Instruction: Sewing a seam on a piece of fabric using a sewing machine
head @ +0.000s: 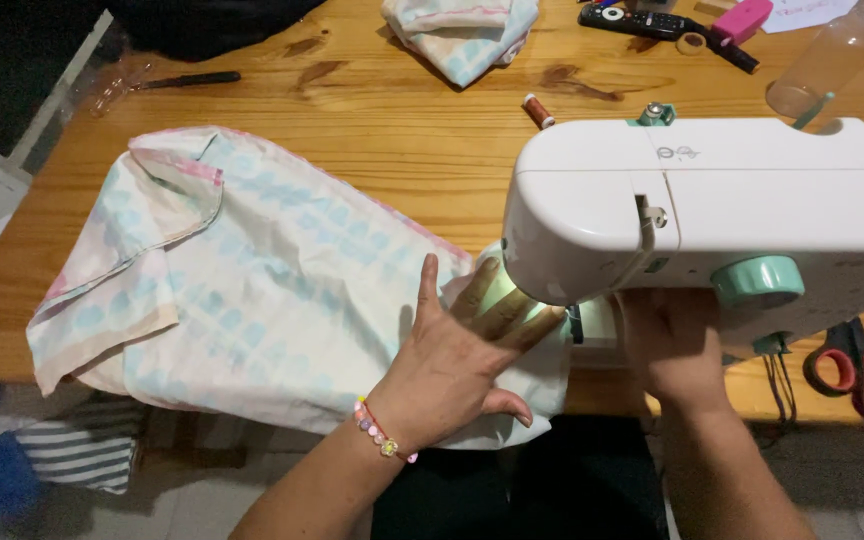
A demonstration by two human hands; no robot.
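My left hand [462, 345] lies flat with fingers spread on a pale patterned fabric [242, 280], fingertips lit by the lamp under the head of a white sewing machine [712, 210]. A beaded bracelet circles that wrist. My right hand [667, 345] rests beneath the machine's arm, its fingers hidden behind the machine body, so what it touches is unclear. The fabric spreads left over the wooden table [402, 130] and hangs over its near edge.
Red-handled scissors [852, 365] lie at the right edge. A thread spool [538, 110], a folded cloth [462, 35], a remote control [632, 20], a pink object [742, 18] and a clear bottle [832, 55] sit at the back. A dark tool [187, 80] lies far left.
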